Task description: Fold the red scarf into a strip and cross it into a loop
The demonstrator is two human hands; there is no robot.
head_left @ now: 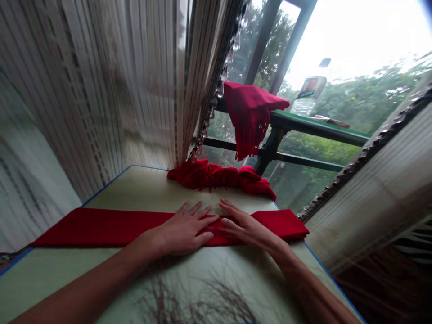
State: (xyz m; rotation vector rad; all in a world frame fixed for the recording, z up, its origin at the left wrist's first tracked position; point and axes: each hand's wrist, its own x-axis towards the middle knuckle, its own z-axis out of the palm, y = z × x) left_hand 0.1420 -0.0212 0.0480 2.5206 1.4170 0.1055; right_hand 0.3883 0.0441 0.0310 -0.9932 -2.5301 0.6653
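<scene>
While both hands (182,229) rest open, a folded red cloth (101,227) lies beneath them

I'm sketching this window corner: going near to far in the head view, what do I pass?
Left hand and right hand on the folded red cloth → bunched red fringed scarf → green-topped railing → trees

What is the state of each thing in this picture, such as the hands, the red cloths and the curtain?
Left hand: resting flat on the folded cloth, fingers spread.
Right hand: resting flat on the same cloth, close to the left hand.
Folded red cloth: lying flat in a long band across the table.
Bunched red cloth: crumpled at the table's far edge.
Fringed red cloth: draped over the green railing, fringe hanging.
Curtain: hanging down.
</scene>
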